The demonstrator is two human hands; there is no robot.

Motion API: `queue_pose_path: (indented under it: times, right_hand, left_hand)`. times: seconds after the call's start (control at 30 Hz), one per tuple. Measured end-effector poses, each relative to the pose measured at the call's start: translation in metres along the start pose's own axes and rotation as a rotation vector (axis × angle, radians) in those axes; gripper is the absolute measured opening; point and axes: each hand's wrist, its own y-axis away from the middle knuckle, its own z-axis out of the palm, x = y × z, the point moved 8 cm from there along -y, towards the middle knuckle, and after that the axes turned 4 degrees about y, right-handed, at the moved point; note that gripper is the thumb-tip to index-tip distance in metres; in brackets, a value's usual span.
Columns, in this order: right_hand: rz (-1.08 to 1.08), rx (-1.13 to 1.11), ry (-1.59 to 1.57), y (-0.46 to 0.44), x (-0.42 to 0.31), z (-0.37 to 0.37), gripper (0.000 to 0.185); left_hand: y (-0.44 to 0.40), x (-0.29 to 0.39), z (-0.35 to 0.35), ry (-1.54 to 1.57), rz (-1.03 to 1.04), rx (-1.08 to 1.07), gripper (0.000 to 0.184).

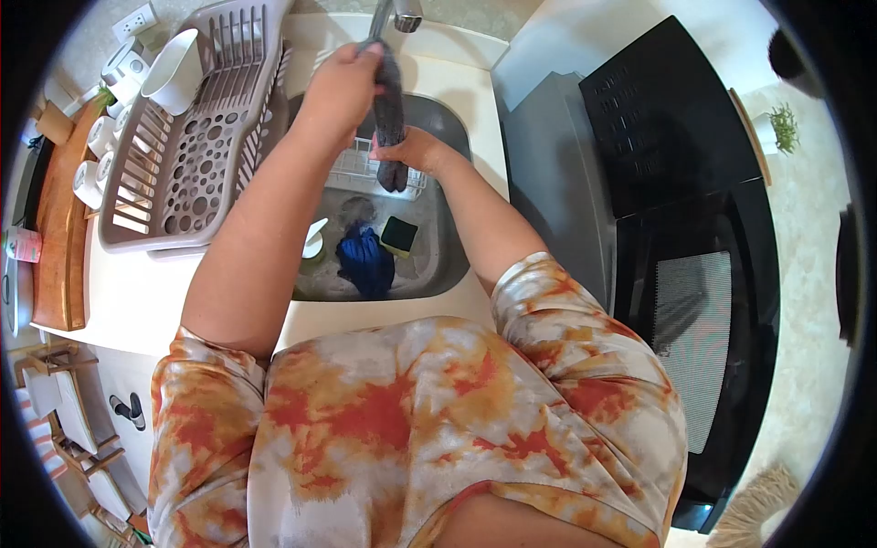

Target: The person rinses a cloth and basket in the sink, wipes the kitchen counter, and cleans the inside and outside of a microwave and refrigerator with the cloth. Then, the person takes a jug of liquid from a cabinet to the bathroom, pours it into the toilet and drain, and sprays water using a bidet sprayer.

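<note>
A dark grey cloth point(390, 105), long and bunched into a narrow strip, hangs lengthwise over the sink point(431, 285). Near the faucet, my left hand point(343, 87) is closed round its upper end. Lower down, my right hand point(413, 150) grips it, and a short end dangles below the fingers. On the sink floor lies a crumpled blue cloth point(365, 259). Beside it sits a dark green and yellow sponge point(399, 236). A white-handled item point(314, 239) is partly hidden by my left forearm. Behind my right hand is a white wire rack point(352, 164).
A metal faucet point(407, 15) stands at the sink's back. Left is a grey dish rack point(128, 233) with a white container point(174, 73); white cups point(89, 183) stand beyond it. A grey appliance side point(557, 183) and a black microwave-like appliance point(699, 320) border the right.
</note>
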Motion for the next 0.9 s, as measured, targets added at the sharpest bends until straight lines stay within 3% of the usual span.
queue_pose_path:
  times: [0.07,0.13,0.2,0.23,0.27,0.3,0.33,0.4,0.47,0.6,0.67,0.7,0.77,0.83,0.9]
  right_hand:
    - [0.04,0.17,0.078,0.004,-0.001,-0.017,0.055]
    - [-0.016,0.187,-0.017,0.015,-0.011,-0.01,0.053]
    - [-0.076,0.203,-0.091,0.016,-0.029,-0.012,0.05]
    - [-0.074,0.199,-0.091,0.017,-0.037,-0.007,0.05]
    - [-0.199,0.23,0.227,0.022,-0.056,-0.001,0.049]
    - [-0.318,0.253,0.548,0.029,-0.069,0.009,0.048]
    - [-0.48,0.196,0.65,0.038,-0.08,0.026,0.044]
    - [-0.521,0.048,0.65,0.047,-0.082,0.051,0.042]
    - [-0.574,-0.117,0.616,0.06,-0.083,0.069,0.041]
    - [-0.651,-0.063,0.507,0.069,-0.086,0.05,0.044]
    - [-0.189,-0.06,-0.692,0.05,-0.038,0.028,0.052]
    - [-0.193,-0.06,-0.693,0.045,-0.031,0.03,0.052]
    - [-0.12,-0.197,-1.02,0.036,-0.018,0.051,0.057]
    - [-0.057,-0.227,-1.135,0.035,-0.031,0.059,0.056]
    - [-0.178,-0.526,-1.145,0.047,-0.067,0.069,0.045]
  left_hand:
    - [0.018,-0.004,-0.034,0.186,0.016,0.435,0.03]
    - [0.029,-0.081,-0.085,-0.252,-0.077,0.576,0.036]
    - [0.046,-0.168,-0.079,0.113,-0.572,0.468,0.045]
    - [0.066,-0.179,-0.061,0.28,-0.829,0.458,0.048]
    - [0.087,-0.186,-0.036,0.456,-1.086,0.438,0.052]
    - [0.093,-0.182,-0.03,0.468,-1.093,0.438,0.052]
    - [0.088,-0.171,-0.01,0.722,-1.007,0.282,0.051]
    - [0.07,-0.169,0.0,1.07,-0.803,0.041,0.044]
    - [0.058,-0.193,-0.008,1.098,-0.816,0.008,0.042]
    - [0.074,-0.182,-0.001,1.018,-0.845,-0.141,0.039]
    - [0.092,-0.139,0.017,0.995,-0.897,-0.179,0.041]
    - [0.091,-0.138,0.021,0.99,-0.895,-0.179,0.041]
    - [0.092,-0.134,0.034,0.927,-0.883,-0.34,0.035]
    - [0.095,-0.128,0.041,0.856,-0.898,-0.234,0.028]
    - [0.096,-0.111,0.054,0.91,-0.82,-0.298,0.022]
